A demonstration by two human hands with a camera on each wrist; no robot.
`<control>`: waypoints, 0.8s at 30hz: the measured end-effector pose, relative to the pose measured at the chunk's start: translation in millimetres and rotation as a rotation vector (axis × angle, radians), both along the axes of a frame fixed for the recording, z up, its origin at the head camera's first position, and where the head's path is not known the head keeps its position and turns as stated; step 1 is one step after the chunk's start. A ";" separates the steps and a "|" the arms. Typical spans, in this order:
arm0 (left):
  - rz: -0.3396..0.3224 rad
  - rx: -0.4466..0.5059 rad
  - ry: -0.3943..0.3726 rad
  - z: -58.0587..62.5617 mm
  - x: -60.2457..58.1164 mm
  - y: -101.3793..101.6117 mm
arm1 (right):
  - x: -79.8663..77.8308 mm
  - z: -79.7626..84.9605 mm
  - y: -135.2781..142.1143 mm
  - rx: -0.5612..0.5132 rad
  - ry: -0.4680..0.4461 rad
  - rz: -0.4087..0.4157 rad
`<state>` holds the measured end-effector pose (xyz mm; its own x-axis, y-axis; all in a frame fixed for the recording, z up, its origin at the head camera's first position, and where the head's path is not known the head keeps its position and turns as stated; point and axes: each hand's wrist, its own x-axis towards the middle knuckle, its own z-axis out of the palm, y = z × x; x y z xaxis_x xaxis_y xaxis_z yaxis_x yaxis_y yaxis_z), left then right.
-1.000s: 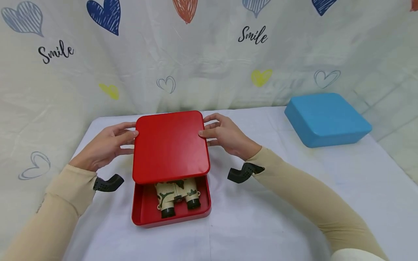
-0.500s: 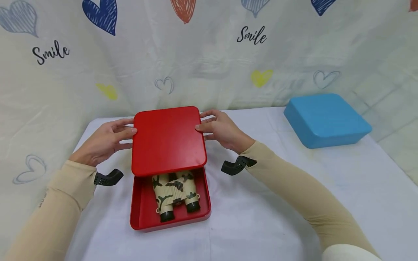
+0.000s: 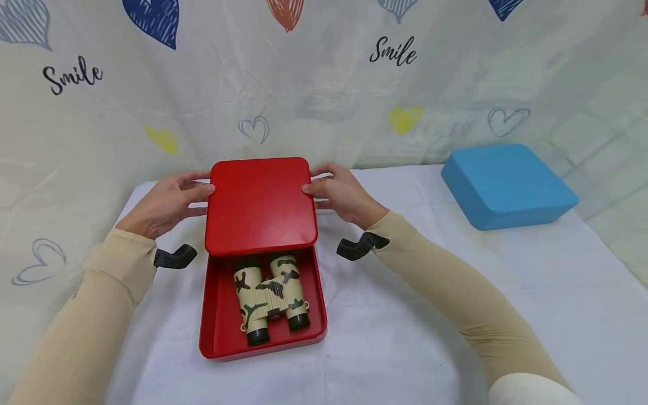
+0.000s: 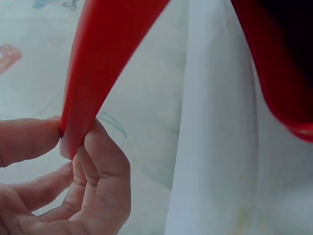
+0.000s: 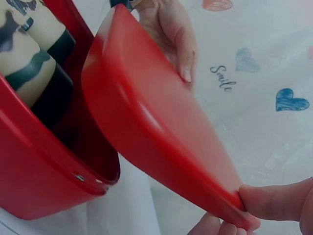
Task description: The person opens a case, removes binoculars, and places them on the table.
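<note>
Red box lid (image 3: 260, 205) being held by both hands at its two side edges, smooth face outward, tilted over the far part of the red box base (image 3: 225, 329). Left edge being pinched by the left hand (image 3: 164, 205) near a corner, the thumb being set on the outer face and bent fingers being pressed behind, as is being shown in the left wrist view. Right edge being gripped by the right hand (image 3: 349, 197) in the same way, thumb on top, fingers beneath. Both grips being placed on the far half of the lid; its near edge being carried closer to the wearer than either hand. A gap being shown between lid and base in both wrist views; whether contact is being made elsewhere cannot be told.

Camouflage binoculars (image 3: 270, 292) being contained in the base, on the wearer's side of both hands and sideways between them. Near ends being pointed toward the wearer; far ends being shaded beside the lid's near edge.

Base being supported by the white tablecloth (image 3: 395, 349). Light-blue box (image 3: 511, 185) being seen well apart, beyond the right hand toward the far right. Both forearms being covered by tan sleeves (image 3: 445, 298).
</note>
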<state>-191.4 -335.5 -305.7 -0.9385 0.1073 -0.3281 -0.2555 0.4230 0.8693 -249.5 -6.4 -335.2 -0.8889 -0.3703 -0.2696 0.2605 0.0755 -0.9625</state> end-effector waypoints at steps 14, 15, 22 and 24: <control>0.010 -0.021 -0.021 -14.0 -29.0 -3.7 | -25.7 -12.6 -6.9 0.055 -0.008 -0.003; 0.012 -0.024 -0.024 -14.5 -30.7 -4.1 | -28.1 -13.6 -7.8 0.057 -0.010 -0.004; 0.025 -0.042 -0.037 -17.5 -43.4 -2.8 | -40.1 -18.0 -10.9 0.060 -0.036 -0.018; 0.028 -0.034 -0.036 -18.8 -47.2 -2.5 | -42.9 -19.4 -11.1 0.058 -0.040 -0.018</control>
<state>-238.5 -338.1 -324.5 -0.9284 0.0699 -0.3649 -0.2986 0.4441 0.8448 -292.4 -17.5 -354.6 -0.8836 -0.3368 -0.3253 0.3003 0.1253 -0.9456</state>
